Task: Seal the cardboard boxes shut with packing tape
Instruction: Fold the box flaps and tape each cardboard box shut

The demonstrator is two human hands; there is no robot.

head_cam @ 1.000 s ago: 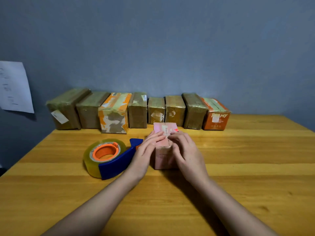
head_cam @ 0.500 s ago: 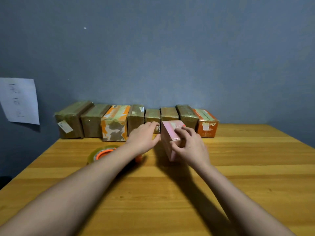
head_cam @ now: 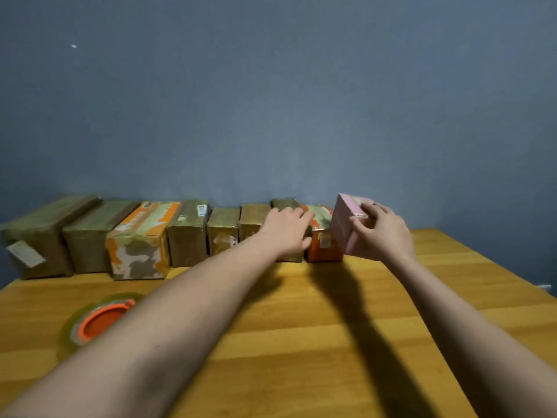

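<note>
right of centre in the frame: pink box (head_cam: 346, 227) lifted off the table (head_cam: 301, 342), tilted, gripped by the right hand (head_cam: 382, 233), fingers curled round its near corner, probably for setting at the right end of the row of boxes (head_cam: 187, 233) along the wall. just left of it: left hand (head_cam: 287, 232) flat, fingers straight, on the brown box beside the orange box (head_cam: 324, 242), grasping nothing, likely steadying the row. lower left: tape roll (head_cam: 96, 321) lying flat, half hidden by the left forearm, parked within reach.
</note>
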